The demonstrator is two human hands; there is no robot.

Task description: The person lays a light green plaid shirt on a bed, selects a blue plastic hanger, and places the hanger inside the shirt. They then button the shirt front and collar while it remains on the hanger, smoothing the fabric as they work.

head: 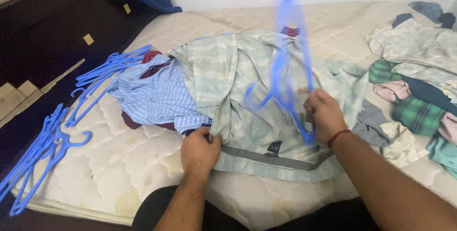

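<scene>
Gripping shirt point(247, 102) hem at 6 o'clock, left hand point(199, 154) fingers pinched; right hand point(323, 113) fingers clasp blue hanger point(285, 69) at 3 o'clock.

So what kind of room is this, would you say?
Most likely a bedroom at home: a bare quilted mattress serves as the work surface, with shirts piled on it, such as the pale green shirt, and blue plastic hangers along its edge.

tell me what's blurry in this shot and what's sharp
Head view: the blue hanger in the right hand is smeared by motion blur; the left hand, pale green shirt and mattress stay sharp under even, soft light.
</scene>
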